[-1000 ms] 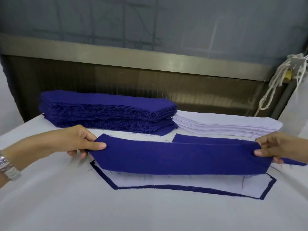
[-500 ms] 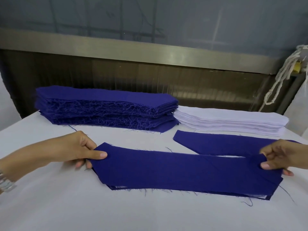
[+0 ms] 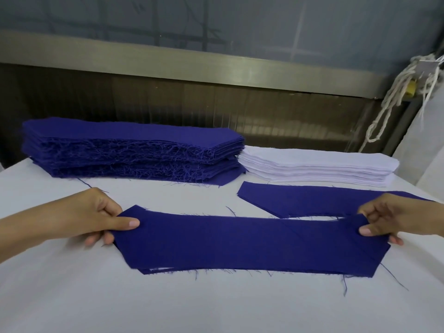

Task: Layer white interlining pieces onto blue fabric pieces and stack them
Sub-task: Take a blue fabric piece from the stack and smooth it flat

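A long blue fabric piece [image 3: 245,241] lies across the table in front of me, covering a layered piece whose white interlining [image 3: 158,269] peeks out at the lower left edge. My left hand [image 3: 96,217] pinches its left end, thumb on top. My right hand [image 3: 394,219] pinches its right end the same way. Another single blue piece [image 3: 307,199] lies flat just behind it, to the right. A tall stack of blue pieces [image 3: 129,150] stands at the back left, and a lower stack of white interlining pieces [image 3: 317,169] sits beside it at the back right.
The white table [image 3: 216,306] stretches toward me with loose blue threads on it. A metal rail and dark panel [image 3: 216,68] run behind the stacks. White cords [image 3: 394,97] hang at the far right.
The blue piece held by both hands came down onto the layered piece on the table and now covers its white interlining almost fully.
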Motion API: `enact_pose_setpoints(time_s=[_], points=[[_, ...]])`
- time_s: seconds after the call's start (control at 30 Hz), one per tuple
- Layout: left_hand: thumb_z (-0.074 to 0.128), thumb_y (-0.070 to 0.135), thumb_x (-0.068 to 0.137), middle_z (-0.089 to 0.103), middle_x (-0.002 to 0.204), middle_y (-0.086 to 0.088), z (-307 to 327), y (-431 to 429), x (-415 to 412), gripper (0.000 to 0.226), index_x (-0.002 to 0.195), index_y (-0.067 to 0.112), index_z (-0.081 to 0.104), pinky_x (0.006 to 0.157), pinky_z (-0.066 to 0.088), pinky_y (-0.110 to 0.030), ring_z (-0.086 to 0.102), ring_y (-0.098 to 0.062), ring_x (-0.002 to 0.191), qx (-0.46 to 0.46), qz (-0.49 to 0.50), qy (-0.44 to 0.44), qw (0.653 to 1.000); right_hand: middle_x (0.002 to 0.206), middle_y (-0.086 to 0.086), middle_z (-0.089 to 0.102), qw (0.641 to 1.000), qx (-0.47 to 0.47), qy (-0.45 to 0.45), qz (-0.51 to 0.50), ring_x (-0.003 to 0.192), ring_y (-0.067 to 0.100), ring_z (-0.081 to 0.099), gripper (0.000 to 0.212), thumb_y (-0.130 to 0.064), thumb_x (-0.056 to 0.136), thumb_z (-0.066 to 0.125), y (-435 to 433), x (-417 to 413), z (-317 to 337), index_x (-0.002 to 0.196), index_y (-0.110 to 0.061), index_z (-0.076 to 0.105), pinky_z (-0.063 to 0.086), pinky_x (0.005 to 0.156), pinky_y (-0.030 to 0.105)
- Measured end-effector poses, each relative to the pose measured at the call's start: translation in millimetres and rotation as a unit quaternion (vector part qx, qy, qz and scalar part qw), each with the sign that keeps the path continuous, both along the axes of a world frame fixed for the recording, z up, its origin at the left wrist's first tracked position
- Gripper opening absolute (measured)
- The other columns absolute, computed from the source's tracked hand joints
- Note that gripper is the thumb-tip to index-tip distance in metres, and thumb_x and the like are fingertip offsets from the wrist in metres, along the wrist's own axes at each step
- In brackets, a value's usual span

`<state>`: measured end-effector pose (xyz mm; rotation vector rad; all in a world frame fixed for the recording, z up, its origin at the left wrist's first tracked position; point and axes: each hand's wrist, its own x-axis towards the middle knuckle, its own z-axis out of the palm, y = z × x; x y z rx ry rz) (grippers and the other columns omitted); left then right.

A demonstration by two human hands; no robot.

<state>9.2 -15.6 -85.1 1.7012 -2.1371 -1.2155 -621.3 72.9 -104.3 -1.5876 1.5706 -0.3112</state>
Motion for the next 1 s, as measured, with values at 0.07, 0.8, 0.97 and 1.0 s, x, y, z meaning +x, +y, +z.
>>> enact_pose_setpoints(time_s=[0.07, 0.8, 0.97, 1.0], points=[[0.071, 0.068, 0.064, 0.074, 0.067, -0.005, 0.2, -0.5, 1.0, 0.049, 0.081, 0.023, 0.081, 0.053, 0.044, -0.013, 0.052, -0.010, 0.043, 0.003, -0.003, -0.001, 1.000, 0.086, 0.014, 0.071, 1.000, 0.002, 0.002, 0.002, 0.059, 0.016, 0.059, 0.043, -0.046, 0.085, 0.079, 0.8, 2.3, 1.2, 0.104, -0.009, 0.071, 0.048, 0.052, 0.020], [0.075, 0.069, 0.056, 0.072, 0.061, -0.007, -6.0, -0.2, 2.1, 0.063, 0.068, 0.008, 0.067, 0.052, 0.045, -0.009, 0.053, -0.010, 0.041, -0.043, 0.001, -0.027, 0.999, 0.065, 0.009, 0.056, 0.999, 0.000, 0.039, -0.032, 0.049, 0.016, 0.051, 0.043, -0.047, 0.085, 0.079, 2.5, 5.4, -0.8, 0.102, -0.010, 0.065, 0.045, 0.049, 0.017], [0.074, 0.072, 0.055, 0.071, 0.059, -0.007, -8.0, -0.7, 2.0, 0.061, 0.064, 0.012, 0.066, 0.048, 0.043, -0.009, 0.054, -0.011, 0.041, -0.059, 0.007, -0.044, 0.997, 0.064, 0.002, 0.059, 0.999, -0.012, 0.049, -0.015, 0.049, 0.011, 0.052, 0.046, -0.057, 0.078, 0.080, 12.9, 29.1, 14.3, 0.095, -0.016, 0.069, 0.044, 0.051, 0.017], [0.074, 0.072, 0.054, 0.071, 0.059, -0.007, -8.2, -0.9, 2.0, 0.062, 0.063, 0.011, 0.064, 0.047, 0.042, -0.010, 0.054, -0.011, 0.041, -0.061, 0.007, -0.046, 0.997, 0.065, 0.003, 0.061, 0.999, -0.015, 0.047, -0.010, 0.049, 0.010, 0.052, 0.048, -0.060, 0.077, 0.079, 14.7, 32.7, 16.8, 0.095, -0.016, 0.069, 0.044, 0.051, 0.017]])
